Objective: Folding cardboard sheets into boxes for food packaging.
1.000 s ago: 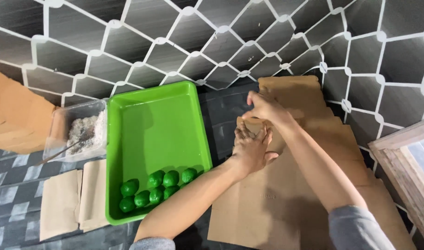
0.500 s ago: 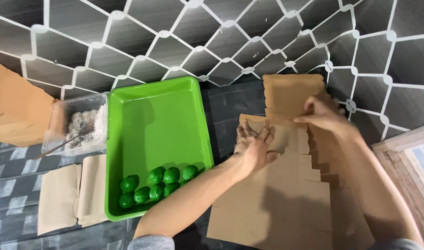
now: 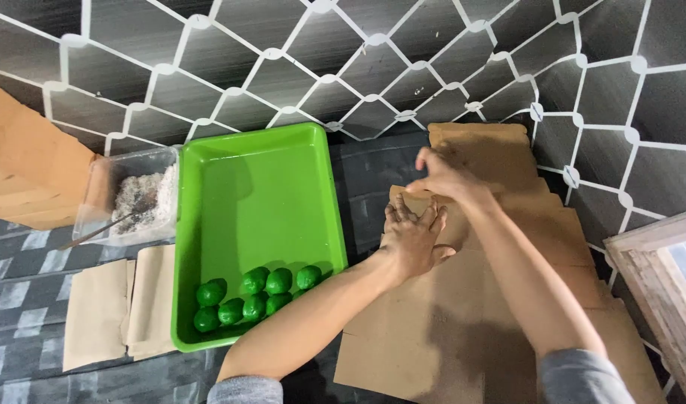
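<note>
While the left hand (image 3: 412,238) is pressed flat, open, on stacked brown paper sheets (image 3: 462,322), the right hand's (image 3: 441,173) grip cannot be told; sheets could be creased by uneven pressure.

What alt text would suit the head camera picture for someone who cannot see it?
Two bare hands, the left hand flat and the right hand above it, press on brown paper sheets. Beside them, a green tray holds green balls; further left stand a clear tub and folded paper.
</note>
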